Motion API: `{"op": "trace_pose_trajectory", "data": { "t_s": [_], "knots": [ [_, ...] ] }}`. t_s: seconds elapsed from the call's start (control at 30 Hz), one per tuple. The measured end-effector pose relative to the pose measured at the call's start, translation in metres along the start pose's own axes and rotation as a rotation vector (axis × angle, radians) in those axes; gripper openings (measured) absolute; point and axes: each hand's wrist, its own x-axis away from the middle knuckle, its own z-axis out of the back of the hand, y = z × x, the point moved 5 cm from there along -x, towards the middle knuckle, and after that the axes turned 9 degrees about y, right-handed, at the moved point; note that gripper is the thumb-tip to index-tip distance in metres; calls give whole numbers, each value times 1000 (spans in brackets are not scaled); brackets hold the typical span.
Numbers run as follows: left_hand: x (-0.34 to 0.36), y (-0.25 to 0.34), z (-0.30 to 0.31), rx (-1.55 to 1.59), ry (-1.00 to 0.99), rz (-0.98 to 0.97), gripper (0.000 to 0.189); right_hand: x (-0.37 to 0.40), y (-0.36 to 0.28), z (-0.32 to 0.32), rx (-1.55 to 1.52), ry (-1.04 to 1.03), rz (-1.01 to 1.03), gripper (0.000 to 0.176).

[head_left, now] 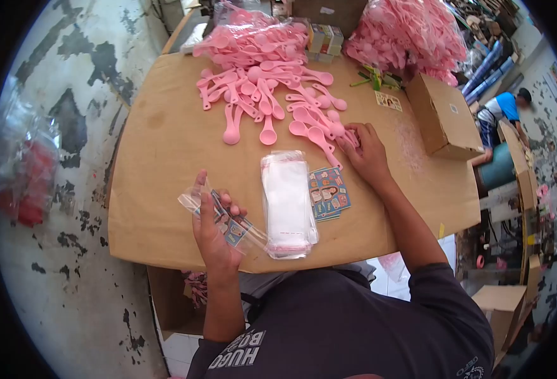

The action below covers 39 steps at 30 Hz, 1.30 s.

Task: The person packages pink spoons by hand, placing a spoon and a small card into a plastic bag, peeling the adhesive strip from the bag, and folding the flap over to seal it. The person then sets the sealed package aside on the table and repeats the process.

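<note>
My left hand (214,228) is closed around a clear plastic bag (248,239) that has a printed card inside. At the right edge of the spoon pile, the fingers of my right hand (368,153) are curled onto a pink spoon (351,136), partly hidden by them. Loose pink spoons (267,107) spread across the table beyond my hands. Between my hands lies a stack of clear plastic bags (286,205), and blue printed cards (330,192) rest against its right side.
Bags of pink spoons (405,38) stand at the back of the brown table (158,145). An open cardboard box (442,117) sits on its right side, near green strips (379,79) and a small card (388,100). Another person (502,114) bends down at far right.
</note>
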Motion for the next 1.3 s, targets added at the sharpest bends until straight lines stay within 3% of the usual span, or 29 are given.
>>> {"op": "trace_pose_trajectory", "data": {
  "t_s": [0.07,0.1,0.2,0.33,0.47,0.7,0.8,0.97,1.3],
  "knots": [
    [18,-10,0,12,58,108,55,12,-4,26,-41,56,-6,33],
    [-33,7,4,-41,-20,58,55,-14,-7,-20,-87,152,-10,33],
    [-19,-17,3,-65,-59,265,54,-8,0,-5,-130,84,-94,29],
    [-23,-29,5,-3,-78,341,56,-7,8,-8,-176,74,-171,23],
    [-25,-30,9,-75,-21,332,53,-2,22,-13,-301,50,-259,26],
    [-28,-33,11,-38,-33,275,50,-2,14,-7,-459,36,-234,36],
    [-31,-33,11,-17,-32,274,49,-5,16,-9,-474,28,-130,38],
    [-35,-33,10,-106,5,244,48,-7,25,-13,-382,-3,-135,37],
    [-38,-32,11,54,-181,360,51,-5,36,-12,-541,24,-242,30]
  ]
}}
